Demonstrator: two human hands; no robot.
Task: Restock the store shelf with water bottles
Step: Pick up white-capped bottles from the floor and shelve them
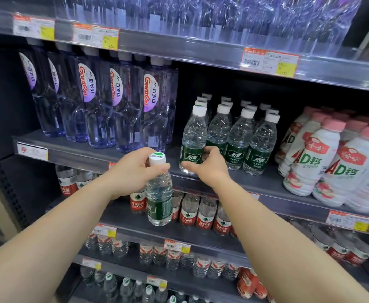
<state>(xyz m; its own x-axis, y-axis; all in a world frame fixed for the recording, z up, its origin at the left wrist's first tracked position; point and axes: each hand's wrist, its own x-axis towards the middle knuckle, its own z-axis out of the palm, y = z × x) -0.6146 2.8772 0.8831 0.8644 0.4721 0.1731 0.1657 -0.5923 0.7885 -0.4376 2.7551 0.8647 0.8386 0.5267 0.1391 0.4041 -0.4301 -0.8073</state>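
Two bare forearms are stretched from the lower corners toward mid-frame. A green-labelled water bottle [159, 193] is held upright by its neck in the left hand [133, 169], fingers curled just below the white cap, in front of the shelf edge [255, 182]. The front-left bottle [193, 141] of the green-labelled row [240, 138] is pinched between thumb and fingers of the right hand [207, 166], right of centre.

Head view, close to the shelf [266, 184]; faces forward and slightly down (one view only).
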